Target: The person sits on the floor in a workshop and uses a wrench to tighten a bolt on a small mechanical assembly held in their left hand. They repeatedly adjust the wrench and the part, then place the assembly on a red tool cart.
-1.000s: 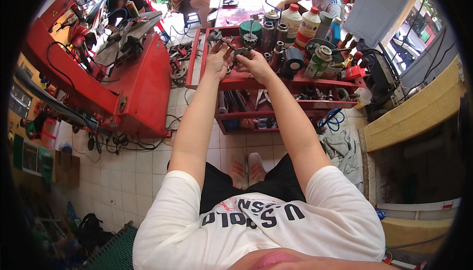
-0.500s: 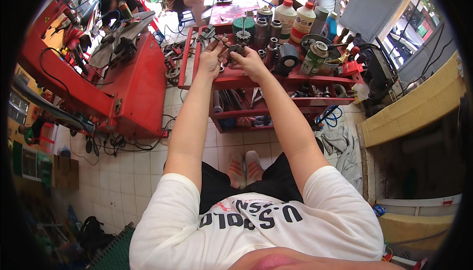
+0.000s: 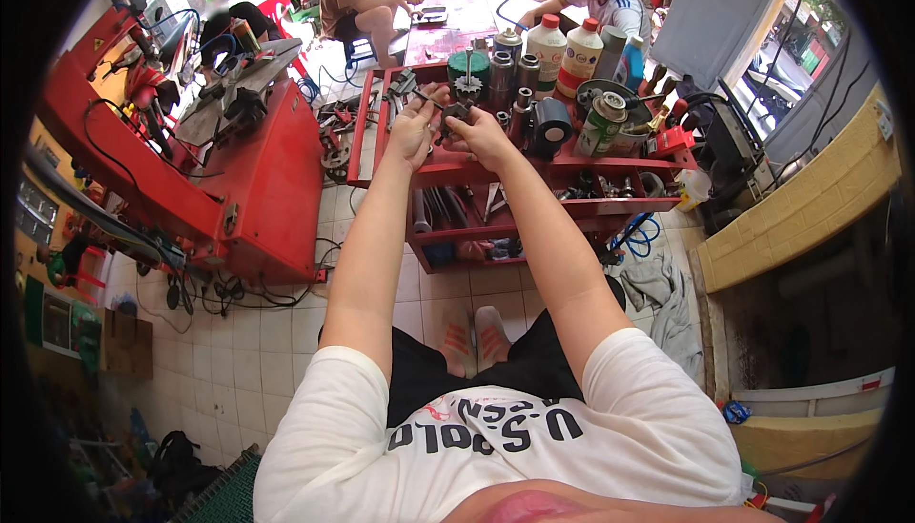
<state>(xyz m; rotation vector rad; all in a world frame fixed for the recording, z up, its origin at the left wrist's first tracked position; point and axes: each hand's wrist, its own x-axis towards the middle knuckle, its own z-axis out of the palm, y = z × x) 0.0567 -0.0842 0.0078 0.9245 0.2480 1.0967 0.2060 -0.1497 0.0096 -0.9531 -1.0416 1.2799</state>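
Observation:
My left hand and my right hand are raised close together over the red tool cart. Between them is a small dark metal part, gripped by the curled fingers and thumb of my right hand. My left hand's fingers are curved at a thin dark rod, partly hidden by the fingers. Just beyond stand a green round tub with a metal tool upright at it, metal cylinders, a black cylinder, red-capped bottles and a spray can.
A red machine fills the left, cables at its base. Co-workers sit beyond: one on a stool, one behind the bottles, another at left. A yellow wall and grey rags are at right.
Both hands have shifted slightly left compared with a second ago, still together at the dark metal pieces. The seated co-worker at the back has moved their arms a little.

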